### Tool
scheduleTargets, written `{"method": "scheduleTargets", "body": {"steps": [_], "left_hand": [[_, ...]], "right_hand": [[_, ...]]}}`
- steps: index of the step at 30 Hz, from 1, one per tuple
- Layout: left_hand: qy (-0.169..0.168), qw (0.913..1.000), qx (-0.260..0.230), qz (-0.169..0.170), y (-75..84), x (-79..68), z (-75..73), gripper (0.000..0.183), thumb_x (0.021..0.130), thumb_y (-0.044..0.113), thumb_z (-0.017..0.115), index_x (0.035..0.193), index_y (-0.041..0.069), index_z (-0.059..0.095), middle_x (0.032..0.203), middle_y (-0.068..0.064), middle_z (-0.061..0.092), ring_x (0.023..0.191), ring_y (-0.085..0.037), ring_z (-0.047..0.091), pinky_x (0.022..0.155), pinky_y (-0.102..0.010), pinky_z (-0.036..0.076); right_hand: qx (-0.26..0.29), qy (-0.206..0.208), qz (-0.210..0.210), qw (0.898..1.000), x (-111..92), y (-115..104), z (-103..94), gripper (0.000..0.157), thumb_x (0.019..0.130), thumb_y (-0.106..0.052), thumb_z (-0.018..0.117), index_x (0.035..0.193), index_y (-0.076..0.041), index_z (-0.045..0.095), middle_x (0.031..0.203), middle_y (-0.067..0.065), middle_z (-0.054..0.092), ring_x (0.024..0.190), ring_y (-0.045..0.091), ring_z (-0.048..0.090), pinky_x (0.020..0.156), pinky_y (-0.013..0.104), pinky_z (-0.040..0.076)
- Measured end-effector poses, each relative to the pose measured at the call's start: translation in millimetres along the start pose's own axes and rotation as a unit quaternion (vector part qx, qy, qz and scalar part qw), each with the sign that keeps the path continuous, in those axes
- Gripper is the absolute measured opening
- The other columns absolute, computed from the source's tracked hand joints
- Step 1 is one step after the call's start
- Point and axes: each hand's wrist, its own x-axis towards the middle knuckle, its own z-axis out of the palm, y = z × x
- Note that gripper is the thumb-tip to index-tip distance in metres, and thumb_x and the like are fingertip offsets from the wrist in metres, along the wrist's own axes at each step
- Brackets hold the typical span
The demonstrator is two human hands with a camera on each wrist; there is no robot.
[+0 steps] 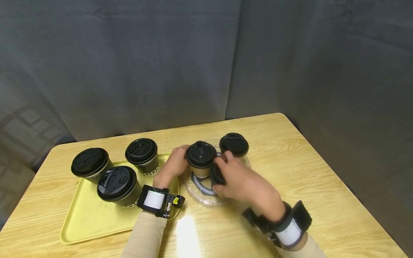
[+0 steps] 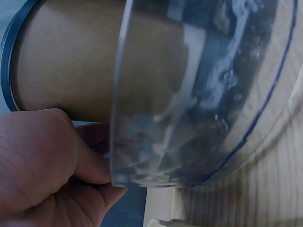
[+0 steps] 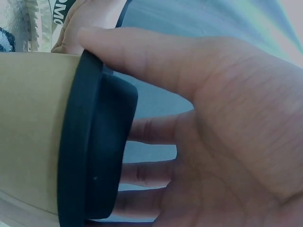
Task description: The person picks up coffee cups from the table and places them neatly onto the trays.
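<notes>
A clear round plastic container [image 1: 206, 202] with a low wall stands on the table. My left hand [image 1: 174, 165] pinches its rim at the left side, and the left wrist view shows the fingertips right at the wall's edge. Close to those knuckles a kraft paper cup [image 2: 61, 61] with a black lid stands inside. My right hand [image 1: 238, 177] grips another black-lidded coffee cup [image 3: 33, 127] from above, thumb at one side of the lid [image 3: 97, 151] and fingers along the other. Behind the right hand is a third lidded cup [image 1: 233, 143] in the container.
On the left lies a yellow tray [image 1: 87, 215] bearing several lidded cups, among them a front one [image 1: 116, 184] and a right one [image 1: 142, 154]. The wooden table [image 1: 290, 157] ends at a dark grey curtain [image 1: 155, 64] behind it and to the right.
</notes>
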Motion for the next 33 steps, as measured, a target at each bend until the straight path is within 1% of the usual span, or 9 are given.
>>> {"method": "scheduleTargets", "body": {"steps": [7,11,14,17,20,24,27,29,33], "left_hand": [[-0.001,0.9999,-0.002,0.012,-0.1,-0.2,1.8,0.022,0.090,0.003,0.062,0.111,0.001,0.069,0.111,-0.017,0.070,0.110,-0.033,0.066,0.097,-0.044,0.053],[0.003,0.9998,-0.013,0.012,0.6,-1.1,2.0,0.027,0.090,0.001,0.064,0.116,0.001,0.067,0.117,-0.018,0.068,0.115,-0.033,0.064,0.101,-0.044,0.051],[0.011,0.9997,-0.021,0.003,0.9,-2.5,0.4,0.037,0.085,-0.009,0.062,0.121,0.000,0.065,0.123,-0.019,0.066,0.119,-0.034,0.062,0.104,-0.045,0.049],[0.020,0.9995,-0.022,-0.008,0.7,-4.0,-1.4,0.049,0.078,-0.020,0.056,0.122,-0.001,0.064,0.125,-0.019,0.065,0.120,-0.035,0.061,0.104,-0.046,0.049],[0.025,0.9995,-0.017,-0.008,-0.4,-6.0,-3.8,0.054,0.074,-0.025,0.051,0.121,-0.002,0.065,0.123,-0.020,0.066,0.118,-0.035,0.062,0.101,-0.046,0.051],[0.023,0.9997,-0.008,-0.002,-1.7,-8.6,-4.8,0.043,0.082,-0.017,0.053,0.121,-0.002,0.065,0.124,-0.020,0.066,0.119,-0.035,0.062,0.102,-0.046,0.050],[0.020,0.9998,-0.004,-0.009,-1.1,-11.3,-5.5,0.035,0.090,-0.008,0.055,0.123,-0.002,0.063,0.127,-0.021,0.064,0.122,-0.035,0.059,0.105,-0.046,0.048],[0.023,0.9997,-0.001,-0.013,0.2,-13.8,-7.4,0.034,0.090,-0.005,0.055,0.123,-0.002,0.062,0.127,-0.021,0.063,0.123,-0.036,0.058,0.105,-0.046,0.048],[0.031,0.9993,0.018,-0.010,5.3,-20.6,-14.9,0.038,0.089,-0.007,0.053,0.126,-0.004,0.059,0.130,-0.023,0.060,0.122,-0.037,0.058,0.102,-0.048,0.049]], "right_hand": [[0.004,0.004,-0.002,1.000,-0.3,-0.1,1.3,0.070,0.079,-0.033,0.079,0.136,-0.005,0.050,0.126,0.018,0.049,0.110,0.029,0.059,0.093,0.045,0.055],[0.004,0.001,0.006,1.000,-0.9,0.2,1.3,0.071,0.079,-0.034,0.079,0.138,-0.006,0.049,0.129,0.017,0.048,0.111,0.029,0.059,0.095,0.045,0.054],[0.003,0.002,0.004,1.000,-1.0,0.1,1.0,0.072,0.079,-0.033,0.079,0.138,-0.005,0.049,0.130,0.018,0.048,0.110,0.029,0.060,0.094,0.046,0.055],[0.002,0.003,-0.001,1.000,-1.0,-0.2,0.6,0.072,0.079,-0.033,0.080,0.138,-0.004,0.049,0.131,0.020,0.048,0.110,0.030,0.061,0.094,0.047,0.055],[-0.002,0.001,0.001,1.000,-0.2,-1.5,0.1,0.073,0.080,-0.034,0.079,0.139,-0.004,0.048,0.135,0.022,0.046,0.111,0.031,0.061,0.094,0.047,0.055],[-0.010,-0.005,0.011,1.000,0.5,-2.8,0.2,0.076,0.080,-0.037,0.079,0.141,-0.005,0.047,0.137,0.021,0.045,0.113,0.032,0.060,0.095,0.047,0.054],[-0.020,-0.003,0.012,1.000,-0.4,-2.9,0.6,0.075,0.080,-0.038,0.078,0.141,-0.006,0.048,0.134,0.020,0.047,0.111,0.032,0.061,0.093,0.047,0.055],[-0.027,0.000,0.013,1.000,-1.3,-2.9,0.7,0.075,0.080,-0.040,0.078,0.140,-0.007,0.048,0.133,0.018,0.048,0.110,0.032,0.061,0.092,0.047,0.055],[-0.036,0.002,0.015,0.999,-3.2,-3.2,0.3,0.075,0.081,-0.042,0.077,0.141,-0.008,0.048,0.133,0.019,0.048,0.112,0.034,0.060,0.093,0.048,0.055]]}}
